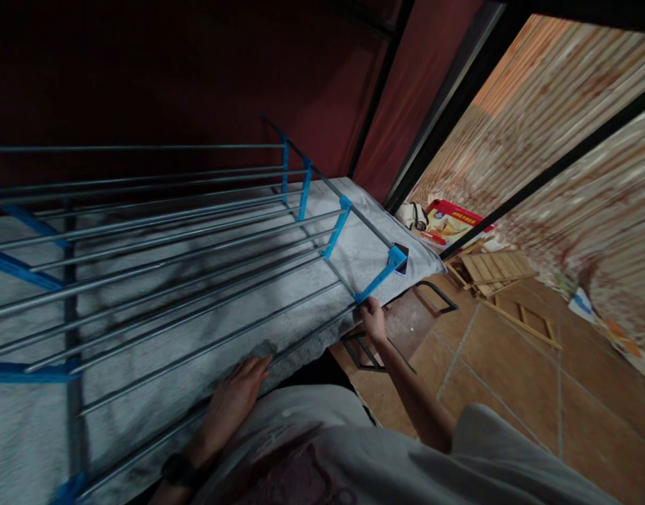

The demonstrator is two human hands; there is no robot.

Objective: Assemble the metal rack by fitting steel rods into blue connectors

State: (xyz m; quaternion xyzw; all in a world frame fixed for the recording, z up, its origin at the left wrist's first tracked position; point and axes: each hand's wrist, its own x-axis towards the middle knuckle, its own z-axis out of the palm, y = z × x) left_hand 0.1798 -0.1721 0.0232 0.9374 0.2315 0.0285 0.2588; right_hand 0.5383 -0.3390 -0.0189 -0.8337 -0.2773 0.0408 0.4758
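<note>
A clothes drying rack (185, 261) of grey metal rods with blue plastic joints lies across a pale cloth-covered surface (401, 280). My right hand (373, 322) is closed around the rack's near right corner, just below a blue joint (377, 277). My left hand (238, 394) is bent over the rack's nearest rod, fingers together. A bit of grey cloth (265, 348) sticks out past its fingertips; most of it is hidden under the hand. On the left wrist is a dark watch (179, 468).
A dark phone-like object (401, 258) lies behind the right blue joint. A black-framed chair (401, 330) stands below the surface's right end. On the tiled floor (490, 365) are wooden slatted pieces (498, 270) and a red and yellow box (451, 223). A dark red wall (143, 70) rises behind.
</note>
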